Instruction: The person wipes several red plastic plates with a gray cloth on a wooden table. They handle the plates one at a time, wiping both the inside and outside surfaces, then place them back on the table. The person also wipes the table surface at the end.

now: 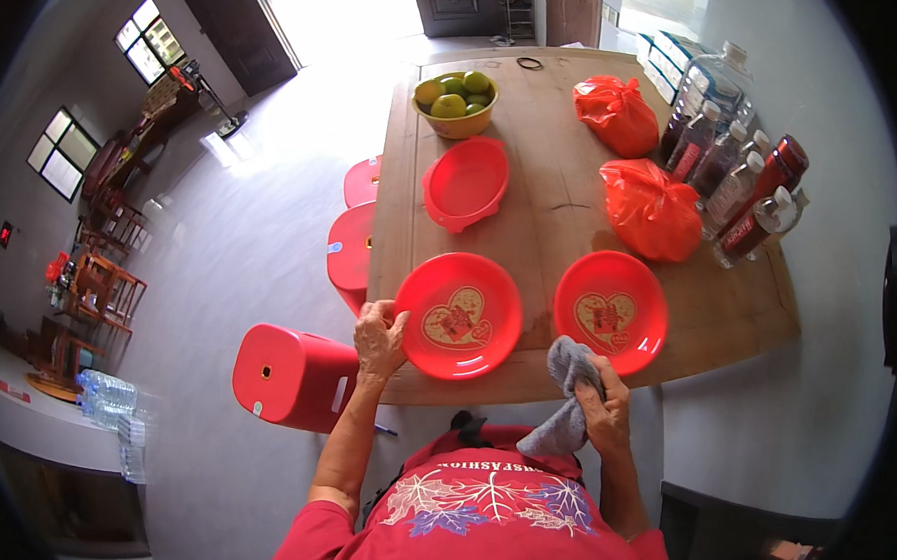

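Two round red plates with gold heart prints lie near the table's front edge. My left hand (379, 339) is at the near-left rim of the left red plate (502, 312), thumb and fingers closed on its edge. In my right hand (608, 405) is a bunched grey cloth (560, 430), hanging down past the table edge. The cloth's upper end is beside the near-left rim of the right red plate (648, 299). Beyond the left plate sits a red plastic basin (466, 184). Farther back, a yellow bowl (457, 127) holds several green and yellowish fruits.
Two tied red plastic bags (652, 211) sit on the right of the wooden table (540, 249). Several bottles (723, 182) and a large clear jug (723, 77) stand along the right edge. Red stools (289, 378) line the left side. A dark loop (529, 63) lies at the back.
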Action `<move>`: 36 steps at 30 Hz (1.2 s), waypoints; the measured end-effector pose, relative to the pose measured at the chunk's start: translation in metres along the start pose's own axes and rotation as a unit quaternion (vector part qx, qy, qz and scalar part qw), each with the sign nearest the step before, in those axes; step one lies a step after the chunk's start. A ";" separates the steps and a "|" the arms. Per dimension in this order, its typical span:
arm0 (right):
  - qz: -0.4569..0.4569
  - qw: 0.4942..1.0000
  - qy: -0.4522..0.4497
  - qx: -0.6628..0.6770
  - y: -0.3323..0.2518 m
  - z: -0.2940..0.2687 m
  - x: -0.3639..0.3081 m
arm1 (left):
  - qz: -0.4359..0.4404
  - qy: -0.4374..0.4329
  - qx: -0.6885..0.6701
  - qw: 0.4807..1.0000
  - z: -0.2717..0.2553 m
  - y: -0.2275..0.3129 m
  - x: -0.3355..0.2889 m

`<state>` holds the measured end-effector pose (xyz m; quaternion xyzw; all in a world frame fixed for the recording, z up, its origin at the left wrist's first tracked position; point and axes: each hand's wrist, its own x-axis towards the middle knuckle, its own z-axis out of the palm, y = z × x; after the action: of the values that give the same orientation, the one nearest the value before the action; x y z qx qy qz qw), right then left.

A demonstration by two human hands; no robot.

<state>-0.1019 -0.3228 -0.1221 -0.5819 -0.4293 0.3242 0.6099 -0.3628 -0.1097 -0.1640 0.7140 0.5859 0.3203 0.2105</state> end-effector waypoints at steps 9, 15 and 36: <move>-0.219 0.934 0.012 -0.281 -0.012 0.087 0.058 | 0.041 0.060 0.017 0.997 0.001 0.002 0.010; -0.202 0.929 0.016 -0.311 0.016 0.112 0.051 | 0.041 0.018 0.036 0.998 0.000 -0.006 0.036; -0.122 0.828 -0.100 -0.539 0.045 0.180 0.076 | -0.018 -0.038 -0.417 0.908 0.011 -0.008 0.035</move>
<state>-0.2270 -0.1720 -0.1638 -0.7253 -0.6618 0.0204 0.1883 -0.3573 -0.0734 -0.1700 0.5623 0.4036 0.5043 0.5163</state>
